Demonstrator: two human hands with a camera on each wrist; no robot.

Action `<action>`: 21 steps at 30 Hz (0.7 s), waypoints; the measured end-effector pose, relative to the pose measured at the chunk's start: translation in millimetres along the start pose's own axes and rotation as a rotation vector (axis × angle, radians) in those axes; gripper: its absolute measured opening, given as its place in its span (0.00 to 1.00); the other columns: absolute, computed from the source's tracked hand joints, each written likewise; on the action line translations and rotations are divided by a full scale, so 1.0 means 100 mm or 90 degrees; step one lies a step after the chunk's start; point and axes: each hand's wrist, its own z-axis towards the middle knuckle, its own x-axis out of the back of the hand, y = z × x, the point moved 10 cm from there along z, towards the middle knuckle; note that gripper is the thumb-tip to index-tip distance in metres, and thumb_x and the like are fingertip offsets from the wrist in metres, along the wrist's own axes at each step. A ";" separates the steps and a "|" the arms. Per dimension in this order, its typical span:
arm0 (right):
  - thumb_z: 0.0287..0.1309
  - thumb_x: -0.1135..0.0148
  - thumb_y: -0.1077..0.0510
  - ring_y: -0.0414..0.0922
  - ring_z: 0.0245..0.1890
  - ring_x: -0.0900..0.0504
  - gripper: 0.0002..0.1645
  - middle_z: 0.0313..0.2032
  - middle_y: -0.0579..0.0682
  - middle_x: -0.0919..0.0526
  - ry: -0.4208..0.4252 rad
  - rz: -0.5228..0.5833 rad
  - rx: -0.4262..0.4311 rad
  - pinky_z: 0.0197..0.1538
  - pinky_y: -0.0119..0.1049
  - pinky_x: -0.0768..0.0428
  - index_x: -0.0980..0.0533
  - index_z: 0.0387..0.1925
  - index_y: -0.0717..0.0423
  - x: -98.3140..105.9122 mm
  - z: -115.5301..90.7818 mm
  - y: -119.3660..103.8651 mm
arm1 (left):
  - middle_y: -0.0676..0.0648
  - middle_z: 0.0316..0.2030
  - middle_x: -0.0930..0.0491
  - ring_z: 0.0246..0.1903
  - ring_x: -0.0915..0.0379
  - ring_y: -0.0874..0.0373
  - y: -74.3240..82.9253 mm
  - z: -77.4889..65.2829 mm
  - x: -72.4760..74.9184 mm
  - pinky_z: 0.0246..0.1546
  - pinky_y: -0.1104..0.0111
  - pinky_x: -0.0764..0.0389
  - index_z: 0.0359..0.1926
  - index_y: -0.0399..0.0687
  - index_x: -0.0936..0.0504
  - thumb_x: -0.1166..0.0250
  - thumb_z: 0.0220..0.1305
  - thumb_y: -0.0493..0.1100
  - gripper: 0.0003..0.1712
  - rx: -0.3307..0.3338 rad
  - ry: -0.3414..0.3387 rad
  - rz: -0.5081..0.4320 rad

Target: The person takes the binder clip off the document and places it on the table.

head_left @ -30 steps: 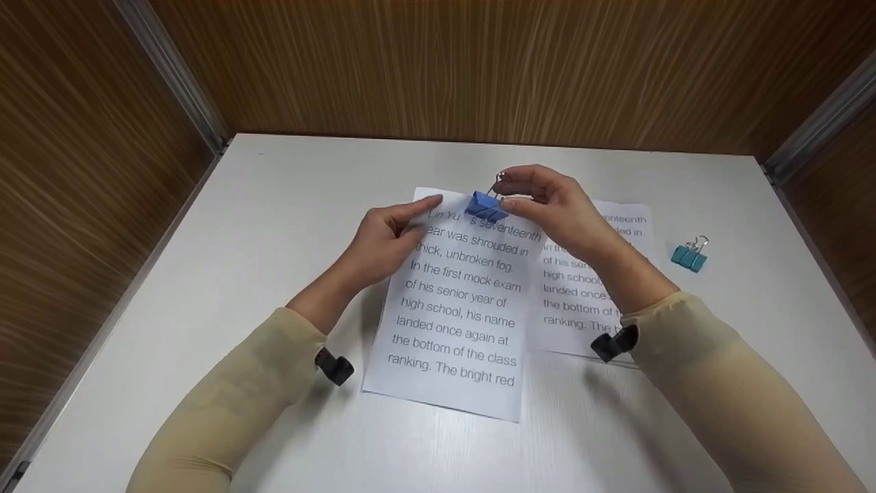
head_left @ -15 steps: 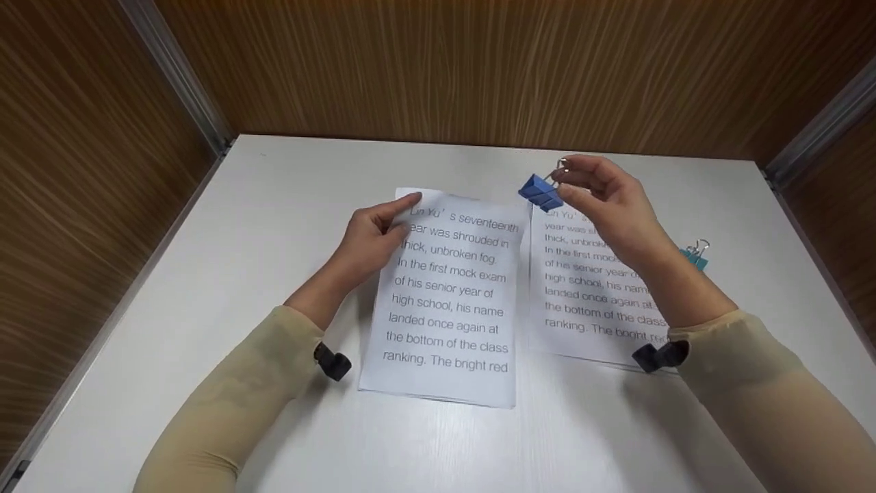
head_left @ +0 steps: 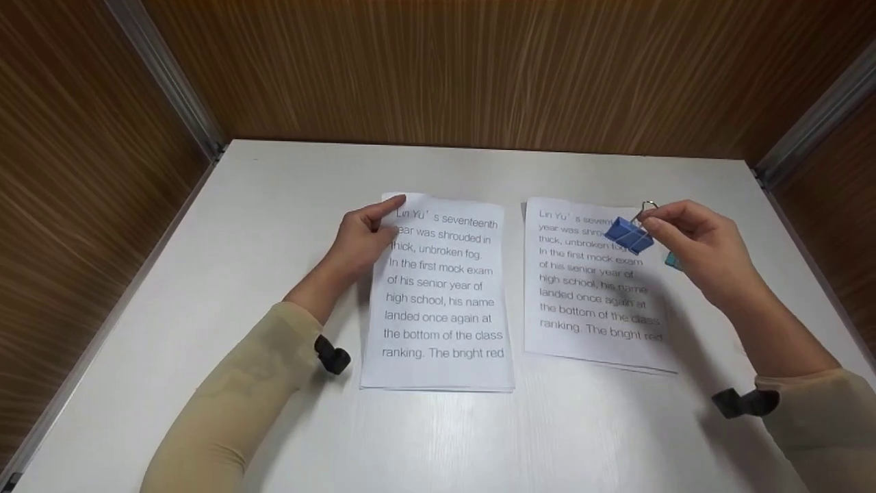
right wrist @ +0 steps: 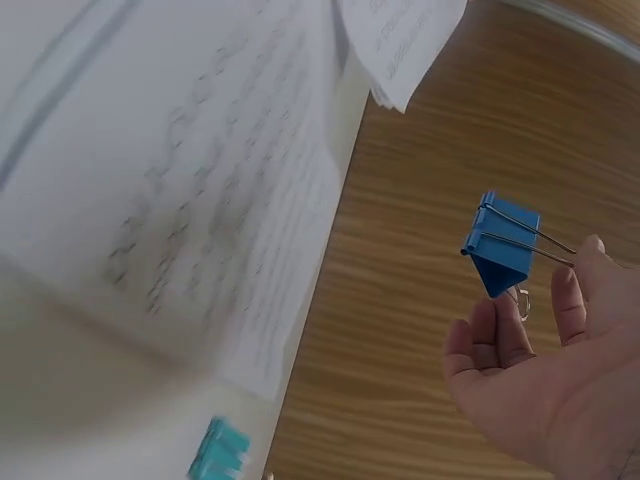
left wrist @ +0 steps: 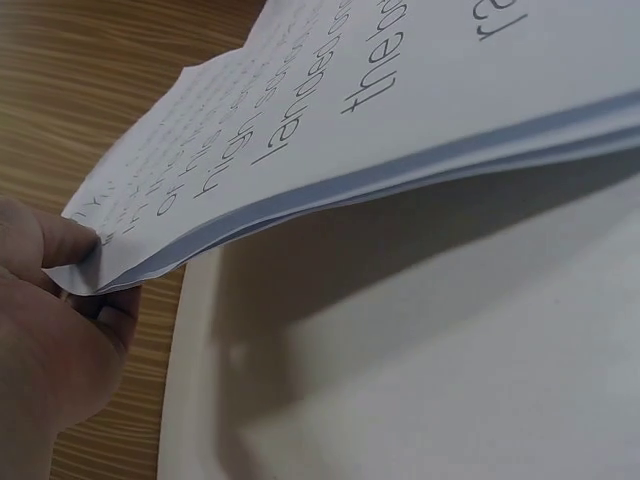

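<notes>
My left hand (head_left: 359, 238) pinches the upper left edge of a stack of printed sheets (head_left: 441, 301). In the left wrist view the thumb lies on top of the stack (left wrist: 330, 150) and fingers are beneath, with the near edge lifted off the table. On the right, my right hand (head_left: 712, 257) holds a blue binder clip (head_left: 628, 235) by a wire handle, above a second stack of printed sheets (head_left: 592, 294). The right wrist view shows that blue clip (right wrist: 508, 240) gripping no paper. Partly hidden behind the right hand is a teal binder clip (head_left: 673, 260).
The white table (head_left: 438, 438) ends at brown wood-grain panels (head_left: 438, 75) at the back and sides. In the right wrist view the teal clip (right wrist: 220, 450) lies beside the second stack, near the table edge.
The right hand has carried the blue binder clip away from the top of the left stack, rightward over the second stack. The left hand and its stack have shifted slightly left.
</notes>
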 end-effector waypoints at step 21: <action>0.74 0.40 0.34 0.37 0.52 0.24 0.34 0.50 0.39 0.18 -0.019 -0.109 -0.187 0.61 0.41 0.24 0.21 0.58 0.60 0.58 -0.37 1.12 | 0.51 0.78 0.33 0.66 0.27 0.58 -0.14 0.15 -0.17 0.66 0.65 0.27 0.74 0.60 0.22 0.40 0.75 0.29 0.33 0.043 -0.014 -0.013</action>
